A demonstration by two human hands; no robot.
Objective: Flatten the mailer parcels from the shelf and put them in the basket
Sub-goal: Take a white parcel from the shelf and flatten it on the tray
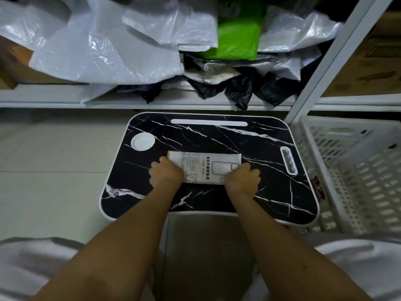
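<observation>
Storeroom, metal shelf (pixel 152 101) heaped with mailer parcels (pixel 104 51), cardboard boxes (pixel 366 61)

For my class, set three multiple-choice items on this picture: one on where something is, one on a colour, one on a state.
1. Where does the white parcel lie?
A. In the basket
B. On the lap desk
C. On the shelf

2. What colour is the bright mailer among the white ones on the shelf?
A. Green
B. Red
C. Yellow

3. What are the hands doing?
A. Both hang idle
B. Only one touches the parcel
C. Both hold the parcel's ends

Key: 1 B, the parcel rests on the black marbled lap desk, while the basket stands to its right. 2 A, one green mailer shows in the pile. 3 C, the left hand and right hand each curl over one end.
</observation>
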